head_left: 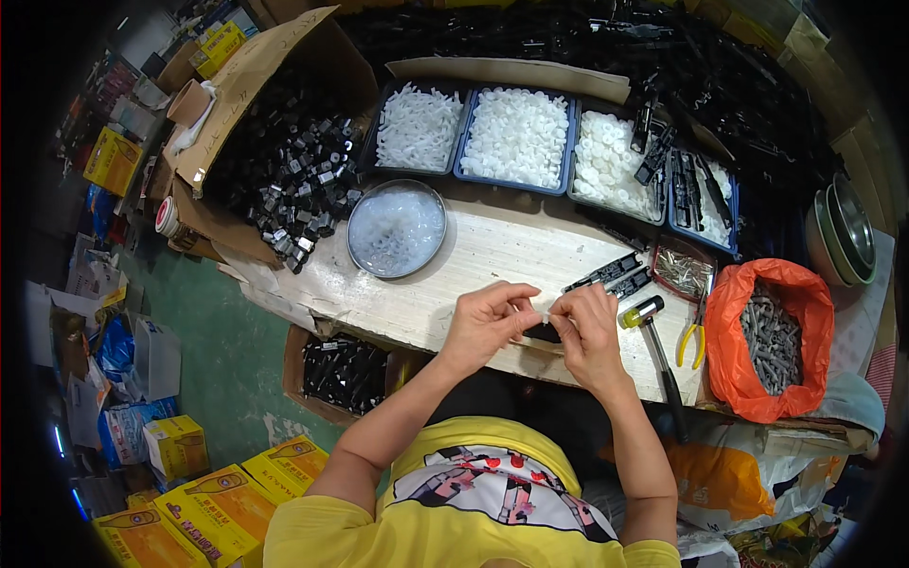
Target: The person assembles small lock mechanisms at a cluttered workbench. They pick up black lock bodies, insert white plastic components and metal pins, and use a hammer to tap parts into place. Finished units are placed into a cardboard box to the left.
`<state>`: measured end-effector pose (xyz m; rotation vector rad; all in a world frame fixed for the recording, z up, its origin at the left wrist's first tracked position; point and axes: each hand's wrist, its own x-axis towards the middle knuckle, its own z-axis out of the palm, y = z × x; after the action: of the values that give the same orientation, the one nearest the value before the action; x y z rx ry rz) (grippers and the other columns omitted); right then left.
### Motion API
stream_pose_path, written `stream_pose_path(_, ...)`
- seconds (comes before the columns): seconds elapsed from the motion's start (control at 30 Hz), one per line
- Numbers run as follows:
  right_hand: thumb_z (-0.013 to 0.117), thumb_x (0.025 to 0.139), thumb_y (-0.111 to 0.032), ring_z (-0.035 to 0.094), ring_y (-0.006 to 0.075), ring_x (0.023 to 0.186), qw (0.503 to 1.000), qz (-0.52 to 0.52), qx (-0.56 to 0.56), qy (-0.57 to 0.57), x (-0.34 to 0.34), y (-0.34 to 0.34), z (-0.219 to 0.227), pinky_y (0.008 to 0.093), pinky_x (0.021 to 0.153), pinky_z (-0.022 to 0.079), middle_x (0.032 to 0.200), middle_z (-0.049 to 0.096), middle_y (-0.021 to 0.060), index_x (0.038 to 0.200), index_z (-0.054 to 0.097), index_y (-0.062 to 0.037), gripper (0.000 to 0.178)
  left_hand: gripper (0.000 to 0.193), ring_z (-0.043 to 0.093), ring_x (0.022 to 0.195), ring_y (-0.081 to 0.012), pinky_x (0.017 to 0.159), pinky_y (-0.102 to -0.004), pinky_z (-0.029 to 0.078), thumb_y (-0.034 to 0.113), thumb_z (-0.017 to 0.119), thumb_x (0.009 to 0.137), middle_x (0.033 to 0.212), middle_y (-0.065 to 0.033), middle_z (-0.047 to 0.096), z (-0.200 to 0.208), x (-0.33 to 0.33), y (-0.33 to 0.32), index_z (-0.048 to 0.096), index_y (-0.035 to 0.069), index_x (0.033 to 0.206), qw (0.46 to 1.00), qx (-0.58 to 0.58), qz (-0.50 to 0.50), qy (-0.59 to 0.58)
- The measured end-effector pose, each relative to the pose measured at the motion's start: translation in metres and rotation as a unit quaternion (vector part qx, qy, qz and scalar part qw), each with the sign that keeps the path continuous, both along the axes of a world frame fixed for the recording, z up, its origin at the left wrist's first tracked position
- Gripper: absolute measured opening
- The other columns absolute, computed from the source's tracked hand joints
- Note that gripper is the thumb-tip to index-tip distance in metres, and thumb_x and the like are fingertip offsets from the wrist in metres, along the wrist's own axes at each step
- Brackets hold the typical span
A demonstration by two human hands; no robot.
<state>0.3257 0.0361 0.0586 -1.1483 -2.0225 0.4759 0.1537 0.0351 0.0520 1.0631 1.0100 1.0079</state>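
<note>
Working with the fingertips at the near side of the pale bench (492, 241), apparently at a fine handling step: turning or fitting a small white piece (545, 319), placed between the two hands, right of the bench's middle. With the right hand (589, 336), seemingly pinching that piece between thumb and forefinger, other fingers curled in. With the left hand (480, 327), bending the fingers and bringing the thumb tip close against it; cannot tell whether gripping or merely steadying. Just below the fingertips, a dark part (543, 332), mostly hidden; cannot tell its shape.

Calling next, most likely, for a firm, light pinch and careful lining-up, with little force and no tool yet. Lying unheld to the right: a hammer (660, 352) and yellow-handled pliers (692, 345), with a red tray (686, 294) of metal pins just beyond. Slightly far of the right hand, two black assemblies (615, 275) side by side. At far centre, a blue bin (511, 187) heaped with white pieces; to the far left, a round dish (350, 235) of translucent bits.
</note>
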Motion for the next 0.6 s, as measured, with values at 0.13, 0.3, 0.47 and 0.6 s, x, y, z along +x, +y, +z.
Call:
stream_pose_path(0.13, 0.062, 0.072, -0.003, 0.045, 0.0223, 0.077, 0.998, 0.015, 0.002, -0.067, -0.001, -0.003, -0.014, 0.0352, 0.070, 0.028, 0.077, 0.049, 0.0036, 0.079, 0.052, -0.0073, 0.012, 0.019, 0.047, 0.059, -0.0018, 0.050, -0.0153, 0.041, 0.001, 0.066, 0.077, 0.077, -0.0001, 0.053, -0.015, -0.008, 0.005, 0.064, -0.001, 0.095, 0.996, 0.047, 0.023, 0.073)
stream_pose_path(0.3, 0.061, 0.072, -0.003, 0.045, 0.0232, 0.079, 0.993, 0.023, 0.006, -0.112, -0.008, -0.004, -0.018, 0.0377, 0.071, 0.029, 0.078, 0.049, 0.0048, 0.079, 0.053, -0.0073, 0.012, 0.018, 0.043, 0.058, -0.0024, 0.054, -0.0174, 0.039, -0.003, 0.066, 0.074, 0.073, 0.0010, 0.050, -0.021, -0.010, 0.005, 0.066, 0.001, 0.092, 0.992, 0.039, -0.009, 0.122)
stream_pose_path(0.47, 0.061, 0.071, -0.003, 0.045, 0.0238, 0.081, 0.984, 0.018, 0.022, -0.177, -0.013, -0.004, -0.021, 0.0398, 0.073, 0.029, 0.079, 0.049, 0.0054, 0.081, 0.054, -0.0066, 0.012, 0.021, 0.042, 0.059, -0.0030, 0.051, -0.0166, 0.040, -0.004, 0.065, 0.074, 0.073, 0.0012, 0.047, -0.022, -0.010, 0.009, 0.066, 0.000, 0.095, 0.984, 0.049, -0.044, 0.165)
stream_pose_path(0.6, 0.063, 0.070, -0.005, 0.046, 0.0231, 0.081, 0.988, 0.025, 0.001, -0.152, -0.007, -0.002, -0.018, 0.0392, 0.073, 0.030, 0.079, 0.050, 0.0043, 0.081, 0.055, -0.0082, 0.014, 0.018, 0.055, 0.063, -0.0167, 0.058, -0.0274, 0.046, 0.001, 0.067, 0.071, 0.074, -0.0072, 0.055, -0.013, -0.002, 0.013, 0.064, -0.002, 0.088, 0.917, 0.184, -0.085, 0.345)
